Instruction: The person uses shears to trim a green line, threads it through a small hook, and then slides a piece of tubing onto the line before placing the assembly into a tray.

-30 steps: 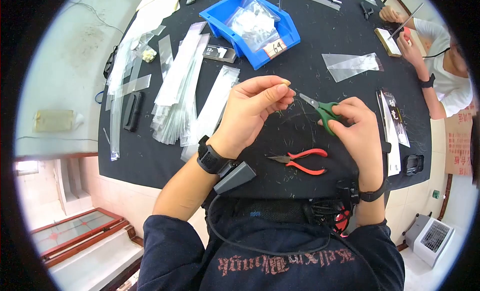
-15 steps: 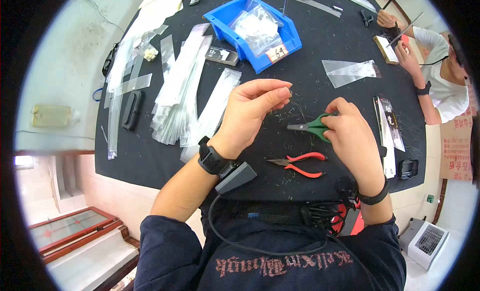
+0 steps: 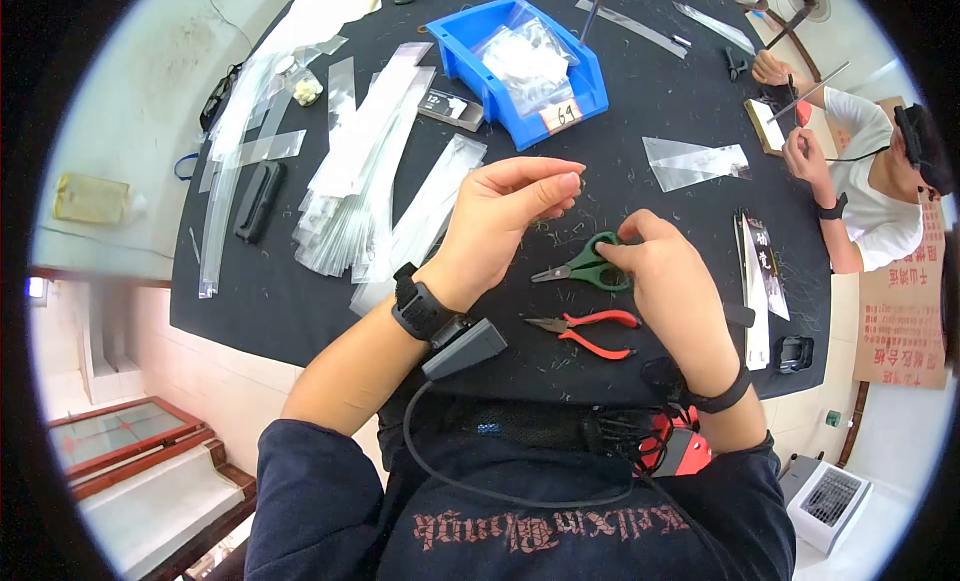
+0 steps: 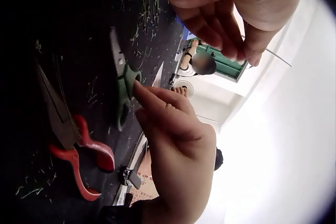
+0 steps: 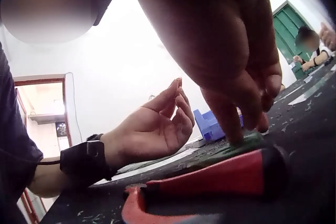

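Observation:
My left hand [image 3: 500, 216] is raised over the table, thumb and forefinger pinched together; a fine dark strand barely shows at their tips. Its other fingers curl loosely in the left wrist view. Green-handled scissors [image 3: 575, 271] lie on the black cloth, blades pointing left. My right hand [image 3: 665, 271] reaches down to them, its forefinger tip touching a handle loop and the thumb close beside, slightly apart from the finger in the left wrist view. Just nearer to me lie red-handled pliers [image 3: 590, 333], in front of the scissors in the right wrist view.
A blue bin [image 3: 520, 76] with bagged white pieces stands at the back. Stacks of clear plastic sleeves [image 3: 365, 171] cover the left, beside a black case [image 3: 260, 201]. More sleeves [image 3: 695, 164] lie right. Another person [image 3: 870, 171] works at the far right. Thread scraps dot the cloth.
My right hand has brought the scissors down and left, from beside the left fingertips to the cloth just behind the pliers, and its grip has loosened. The left hand keeps its pinch nearly in place.

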Demonstrator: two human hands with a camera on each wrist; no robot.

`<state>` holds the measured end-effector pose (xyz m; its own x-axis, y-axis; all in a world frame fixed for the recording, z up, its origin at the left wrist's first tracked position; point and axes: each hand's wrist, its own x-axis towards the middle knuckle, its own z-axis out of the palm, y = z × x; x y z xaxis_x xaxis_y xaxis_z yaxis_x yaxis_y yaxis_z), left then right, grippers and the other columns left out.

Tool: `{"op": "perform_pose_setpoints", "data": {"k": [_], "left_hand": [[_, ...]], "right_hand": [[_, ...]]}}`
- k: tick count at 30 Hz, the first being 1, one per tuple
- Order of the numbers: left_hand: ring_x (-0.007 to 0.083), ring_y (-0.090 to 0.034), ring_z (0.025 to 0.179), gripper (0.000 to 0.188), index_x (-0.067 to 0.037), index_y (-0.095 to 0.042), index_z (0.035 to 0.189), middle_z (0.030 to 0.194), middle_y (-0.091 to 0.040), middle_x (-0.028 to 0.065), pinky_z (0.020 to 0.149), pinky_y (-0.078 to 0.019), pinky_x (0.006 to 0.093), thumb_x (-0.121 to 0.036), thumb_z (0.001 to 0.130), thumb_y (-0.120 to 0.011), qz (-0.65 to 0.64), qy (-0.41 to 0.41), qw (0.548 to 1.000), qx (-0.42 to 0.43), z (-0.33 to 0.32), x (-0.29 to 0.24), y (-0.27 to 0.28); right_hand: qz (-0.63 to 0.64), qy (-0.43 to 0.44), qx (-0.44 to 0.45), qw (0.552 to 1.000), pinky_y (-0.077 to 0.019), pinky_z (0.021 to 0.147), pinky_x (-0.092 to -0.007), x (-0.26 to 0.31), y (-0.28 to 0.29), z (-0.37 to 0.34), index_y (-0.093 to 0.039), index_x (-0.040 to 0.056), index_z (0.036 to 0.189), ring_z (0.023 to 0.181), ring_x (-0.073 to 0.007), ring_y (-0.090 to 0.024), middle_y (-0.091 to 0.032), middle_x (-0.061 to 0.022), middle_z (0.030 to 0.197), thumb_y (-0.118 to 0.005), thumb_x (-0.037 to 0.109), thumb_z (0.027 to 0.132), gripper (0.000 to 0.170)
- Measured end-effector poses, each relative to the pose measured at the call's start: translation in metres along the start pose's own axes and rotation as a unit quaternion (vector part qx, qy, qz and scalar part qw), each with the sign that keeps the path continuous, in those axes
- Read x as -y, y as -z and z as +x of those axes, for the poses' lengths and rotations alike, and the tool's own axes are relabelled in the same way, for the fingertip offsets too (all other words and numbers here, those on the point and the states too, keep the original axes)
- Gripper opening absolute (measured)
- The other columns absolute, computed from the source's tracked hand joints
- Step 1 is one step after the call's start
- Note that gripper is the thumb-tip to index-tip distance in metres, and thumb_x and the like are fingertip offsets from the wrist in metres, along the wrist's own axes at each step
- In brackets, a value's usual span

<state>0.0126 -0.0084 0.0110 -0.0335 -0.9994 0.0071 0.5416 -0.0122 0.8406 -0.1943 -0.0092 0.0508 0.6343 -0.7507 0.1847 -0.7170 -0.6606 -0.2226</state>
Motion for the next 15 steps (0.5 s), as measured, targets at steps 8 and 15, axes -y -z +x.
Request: {"op": "perform_pose_setpoints", "data": {"k": [8,15], "left_hand": [[0.0126,-0.065,0.084,0.016,-0.001,-0.071,0.104,0.094,-0.07,0.0063,0.076,-0.0523,0.0253,-0.004,0.088,-0.069,0.045,-0.023,0.998,0.042,-0.002,0.003,0.0],[0.0122,-0.062,0.084,0.013,0.0,-0.071,0.101,0.094,-0.067,0.0057,0.075,-0.0501,0.0243,0.0,0.088,-0.068,0.064,-0.042,0.994,0.072,-0.004,0.003,-0.004]], "right_hand": [[0.321,-0.04,-0.069,0.944,-0.0491,0.071,-0.0263,0.004,0.009,0.022,-0.07,0.0043,0.096,0.089,-0.0174,-0.064,-0.066,-0.0065,0.099,-0.073,0.007,0.081,0.016],[0.601,-0.068,-0.109,0.789,-0.0463,0.072,-0.02,-0.001,-0.02,0.022,-0.068,0.0016,0.098,0.095,-0.0096,-0.061,-0.063,-0.0058,0.111,-0.072,0.008,0.085,0.015]]}}
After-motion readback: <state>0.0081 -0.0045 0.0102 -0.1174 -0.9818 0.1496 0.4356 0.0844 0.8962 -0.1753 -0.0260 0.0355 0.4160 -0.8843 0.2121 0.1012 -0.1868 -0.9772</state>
